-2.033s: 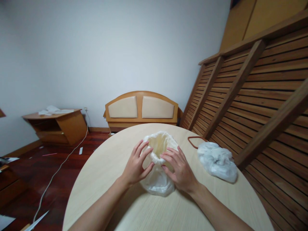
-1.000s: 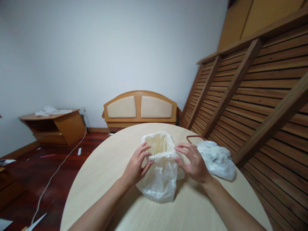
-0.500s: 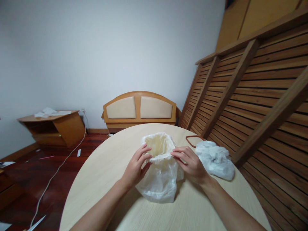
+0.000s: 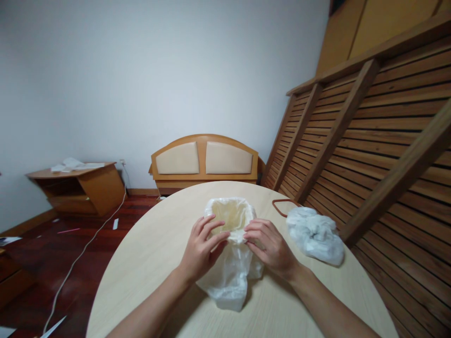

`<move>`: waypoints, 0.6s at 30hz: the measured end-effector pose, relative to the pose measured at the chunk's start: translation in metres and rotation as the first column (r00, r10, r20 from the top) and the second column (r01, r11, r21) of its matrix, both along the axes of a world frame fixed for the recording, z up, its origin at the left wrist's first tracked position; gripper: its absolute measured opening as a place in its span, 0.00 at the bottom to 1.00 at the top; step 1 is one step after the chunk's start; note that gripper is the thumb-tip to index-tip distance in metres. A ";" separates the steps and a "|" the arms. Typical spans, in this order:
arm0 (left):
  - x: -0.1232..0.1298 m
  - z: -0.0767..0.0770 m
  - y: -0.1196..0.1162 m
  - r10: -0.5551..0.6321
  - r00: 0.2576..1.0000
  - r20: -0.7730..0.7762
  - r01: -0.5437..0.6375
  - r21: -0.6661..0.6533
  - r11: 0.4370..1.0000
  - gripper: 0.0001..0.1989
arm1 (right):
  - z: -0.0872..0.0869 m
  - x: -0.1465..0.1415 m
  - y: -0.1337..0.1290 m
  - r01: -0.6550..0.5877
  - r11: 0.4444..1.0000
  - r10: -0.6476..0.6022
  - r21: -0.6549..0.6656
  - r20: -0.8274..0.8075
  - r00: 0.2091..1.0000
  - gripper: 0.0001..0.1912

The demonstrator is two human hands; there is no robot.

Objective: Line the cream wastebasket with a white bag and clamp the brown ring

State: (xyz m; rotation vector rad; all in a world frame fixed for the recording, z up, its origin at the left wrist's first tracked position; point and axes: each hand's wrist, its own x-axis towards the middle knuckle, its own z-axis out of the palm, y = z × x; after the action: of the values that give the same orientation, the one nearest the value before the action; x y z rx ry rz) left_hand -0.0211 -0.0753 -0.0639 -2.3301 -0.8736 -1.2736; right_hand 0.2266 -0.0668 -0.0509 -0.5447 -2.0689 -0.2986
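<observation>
A thin, whitish see-through plastic bag stands on the round table, its mouth wide and turned toward me. The inside looks pale yellow, and the bag seems folded outward over a rim; whether a container is beneath it I cannot make out. My left hand pinches the near left part of the bag's edge between thumb and fingers. On the near right part, my right hand grips the same edge, fingertips close to the left ones. The bag's loose lower part hangs toward me onto the tabletop.
The round pale wooden table fills the foreground. At its right lie a crumpled white plastic bag and a brown looped handle. Slatted wooden panels lean close on the right. A white cable runs across the floor at left.
Both hands have come closer together along the bag's near edge. The near edge and the bag's lower part have shifted slightly toward me.
</observation>
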 end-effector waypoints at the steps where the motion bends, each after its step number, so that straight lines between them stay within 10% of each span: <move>1: 0.000 0.000 0.001 0.017 1.000 0.011 -0.017 0.005 1.000 0.12 | -0.001 0.000 0.000 -0.005 1.000 0.005 -0.004 0.003 1.000 0.09; 18: 0.007 0.003 -0.007 -0.046 0.997 -0.061 0.046 -0.010 0.999 0.07 | -0.004 0.006 -0.001 -0.081 0.994 0.078 -0.070 -0.046 0.996 0.18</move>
State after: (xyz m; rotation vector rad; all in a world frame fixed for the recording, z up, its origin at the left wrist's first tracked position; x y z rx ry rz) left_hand -0.0144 -0.0821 -0.0614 -2.3952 -0.8116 -1.2122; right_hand 0.2322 -0.0681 -0.0547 -0.5061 -2.0594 -0.1655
